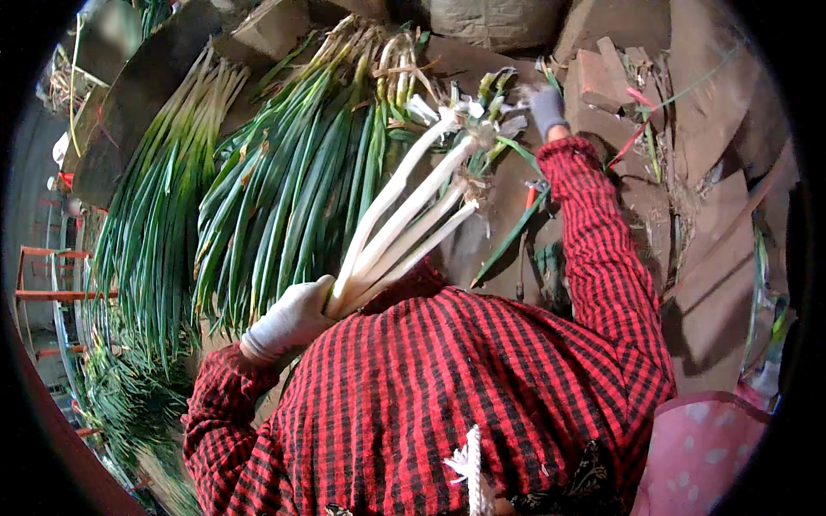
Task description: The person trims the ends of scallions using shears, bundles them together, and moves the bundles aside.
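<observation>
My left hand [297,318], in a pale glove, is closed around several green onions [400,215] near my chest. Their thick white stems slant up to the right, root ends outward. Beyond the roots, my right hand [546,110] reaches forward in a grey glove. Motion smears its fingers, so I cannot tell whether it holds anything. It is nearest to loose leaf scraps [508,125] and peeled skins beside the roots. To the left of the held stems lies a large heap of green onions [292,163], with long green leaves pointing toward me.
Another row of green onions [163,181] lies farther left, and more green leaves [138,387] show at lower left. Bricks [602,79] sit at the far right near a red string [632,142]. A pink spotted cloth [701,451] is at lower right.
</observation>
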Motion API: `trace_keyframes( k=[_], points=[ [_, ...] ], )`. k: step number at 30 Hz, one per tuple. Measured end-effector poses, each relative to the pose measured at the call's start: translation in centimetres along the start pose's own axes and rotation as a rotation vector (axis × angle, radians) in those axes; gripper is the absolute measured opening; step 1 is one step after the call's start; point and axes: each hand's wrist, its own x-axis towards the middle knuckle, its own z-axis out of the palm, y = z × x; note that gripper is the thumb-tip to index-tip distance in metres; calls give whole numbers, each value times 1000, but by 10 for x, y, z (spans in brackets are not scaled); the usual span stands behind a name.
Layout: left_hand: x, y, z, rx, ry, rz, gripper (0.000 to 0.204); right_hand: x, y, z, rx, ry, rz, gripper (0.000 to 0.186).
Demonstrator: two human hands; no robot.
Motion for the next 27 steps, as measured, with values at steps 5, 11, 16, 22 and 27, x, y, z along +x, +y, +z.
trace_keyframes(
  k=[5, 11, 16, 22, 27],
  points=[
    [6, -9, 6, -94, 28, 3, 49, -49, 20, 53, 908, -334, 48, 39],
    [7, 2, 7, -159, 21, 3, 45, -67, 36, 99, 162, 47, -229, 27],
    [10, 16, -7, -408, 27, 1, 43, -9, 82, 102, -276, 240, -170, 13],
    [-20, -33, -48, -327, 114, -149, 42, 40, 159, -23, -249, 18, -76, 17],
    [-34, -94, -173, 243, 419, -349, 37, 13, 221, -86, -33, -31, 224, 31]
  ],
)
